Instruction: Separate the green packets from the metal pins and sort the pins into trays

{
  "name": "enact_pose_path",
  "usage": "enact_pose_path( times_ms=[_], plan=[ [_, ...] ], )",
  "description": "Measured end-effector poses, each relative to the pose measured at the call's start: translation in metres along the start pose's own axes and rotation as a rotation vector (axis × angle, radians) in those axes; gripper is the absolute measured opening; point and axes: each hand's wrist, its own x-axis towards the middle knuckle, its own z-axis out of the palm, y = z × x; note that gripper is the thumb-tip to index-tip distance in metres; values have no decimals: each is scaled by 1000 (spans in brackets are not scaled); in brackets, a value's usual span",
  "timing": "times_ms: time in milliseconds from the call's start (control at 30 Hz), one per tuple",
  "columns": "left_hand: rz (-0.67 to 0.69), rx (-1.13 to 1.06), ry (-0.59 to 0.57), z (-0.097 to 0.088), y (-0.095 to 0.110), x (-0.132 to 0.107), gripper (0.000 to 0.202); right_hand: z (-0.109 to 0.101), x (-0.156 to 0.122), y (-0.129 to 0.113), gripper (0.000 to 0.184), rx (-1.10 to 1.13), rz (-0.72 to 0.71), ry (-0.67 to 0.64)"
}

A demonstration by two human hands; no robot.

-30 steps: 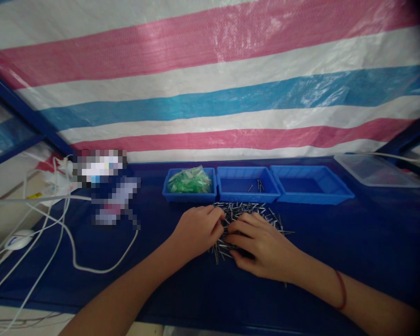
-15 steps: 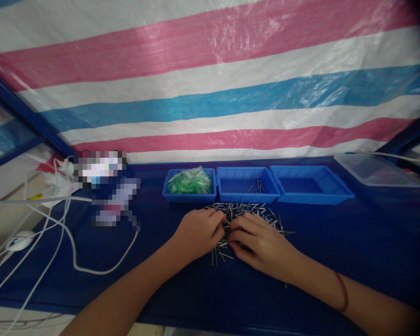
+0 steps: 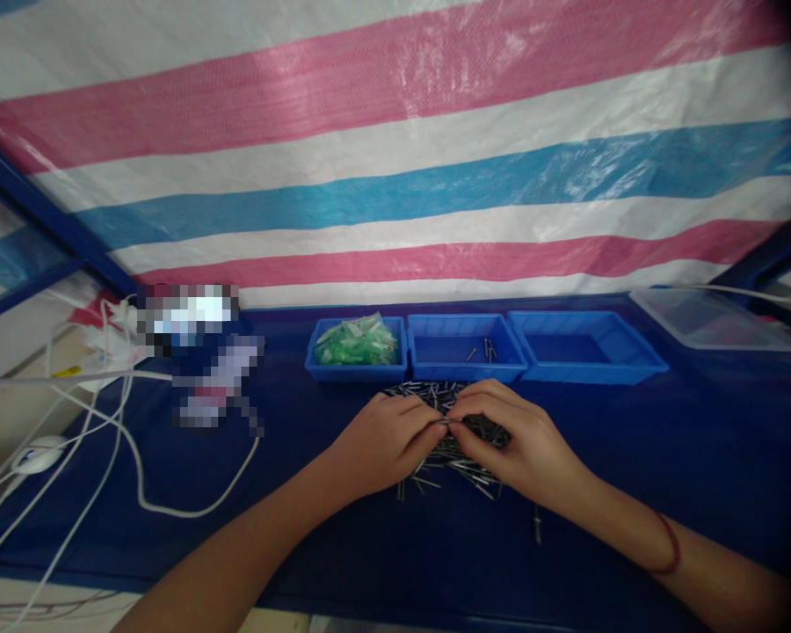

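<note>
A dark heap of thin, nail-like metal pieces (image 3: pixel 478 469) lies on the blue table between and beneath my hands. My left hand (image 3: pixel 386 444) is closed in a pinch at the heap's left side. Facing it, my right hand (image 3: pixel 524 435) pinches with thumb and fingers arched over the heap. The fingertips of both hands meet at one thin nail-like metal piece (image 3: pixel 446 422), held between them. Exactly what kind of fastener it is cannot be made out. A single loose metal piece (image 3: pixel 537 525) lies below my right wrist.
Behind the heap stand three blue trays: the left tray (image 3: pixel 311 359) holds green plastic packets (image 3: pixel 356 341), the middle tray (image 3: pixel 435 338) a few metal pieces, the right tray (image 3: pixel 586 374) shows its bare floor. White cables (image 3: pixel 138 475) run over the left side. A clear lid (image 3: pixel 712 321) lies far right.
My right hand has risen and turned, its fingers now arched with the tips meeting my left hand's. A thin metal piece now shows between them. My left hand has shifted slightly right.
</note>
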Motion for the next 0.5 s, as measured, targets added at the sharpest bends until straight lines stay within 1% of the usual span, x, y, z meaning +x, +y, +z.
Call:
enact_pose_path(
  times_ms=[167,233,333,500],
  plan=[
    [-33,-84,67,4,1,0,25,1,0,0,4,120,141,44],
    [-49,-121,107,5,1,0,23,1,0,0,5,149,181,54],
    [-70,-161,147,9,2,1,23,1,0,-1,9,191,203,27],
    [-67,-151,118,14,3,1,22,1,0,-1,11,177,179,-6]
  ],
)
